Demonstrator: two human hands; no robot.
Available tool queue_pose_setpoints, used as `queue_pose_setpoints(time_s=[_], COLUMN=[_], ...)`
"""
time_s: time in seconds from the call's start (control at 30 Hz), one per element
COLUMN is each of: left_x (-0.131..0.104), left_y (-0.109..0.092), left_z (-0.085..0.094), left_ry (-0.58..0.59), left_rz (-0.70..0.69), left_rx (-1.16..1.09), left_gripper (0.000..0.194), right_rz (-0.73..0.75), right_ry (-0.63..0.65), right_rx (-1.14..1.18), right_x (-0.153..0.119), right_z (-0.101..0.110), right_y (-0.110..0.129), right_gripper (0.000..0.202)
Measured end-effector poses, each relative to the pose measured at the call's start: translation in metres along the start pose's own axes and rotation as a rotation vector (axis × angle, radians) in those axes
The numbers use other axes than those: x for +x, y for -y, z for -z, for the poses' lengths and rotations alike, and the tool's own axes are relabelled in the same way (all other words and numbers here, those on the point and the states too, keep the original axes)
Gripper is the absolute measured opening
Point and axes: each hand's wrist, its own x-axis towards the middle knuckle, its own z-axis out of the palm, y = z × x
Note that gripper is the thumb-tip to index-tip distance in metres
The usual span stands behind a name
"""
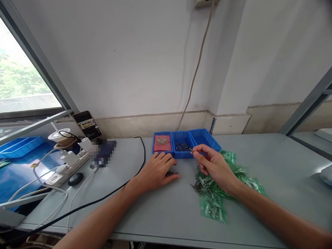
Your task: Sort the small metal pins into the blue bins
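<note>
My right hand [213, 168] pinches a small metal screw [191, 151] between thumb and fingertips, at the front edge of the middle blue bin [183, 154]. Several similar dark screws [181, 146] lie inside that bin. My left hand [157, 171] rests palm down in front of the left blue bin [153, 142], its thumb and fingers apart. A few dark metal pieces [170, 173] show between the thumb and index finger, partly hidden under the hand. Green plastic bags [213, 205] filled with small metal parts lie under and around my right hand. Loose screws [196, 189] lie at their left.
The left bin holds a red packet [162, 143]; the right blue bin [203, 137] adjoins the middle one. A black cable [108, 196] crosses the table beneath my left forearm. At left are a power strip [71, 166], black mouse [75, 179] and propped phone [87, 125].
</note>
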Motion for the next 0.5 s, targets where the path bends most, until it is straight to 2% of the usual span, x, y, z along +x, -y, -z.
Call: queue_pose_setpoints(time_s=[0.27, 0.5], left_x=[0.0001, 0.0007], left_y=[0.0001, -0.0003], left_z=[-0.0001, 0.0003], left_ry=[-0.001, 0.008], left_rz=[0.002, 0.002], left_rx=[-0.006, 0.002], left_gripper=[0.041, 0.042], right_rz=[-0.032, -0.024], right_ry=[0.027, 0.054], right_rx=[0.100, 0.061], right_x=[-0.0007, -0.0010], right_z=[-0.0019, -0.0018], right_y=[0.0021, 0.0011], right_gripper=[0.043, 0.042])
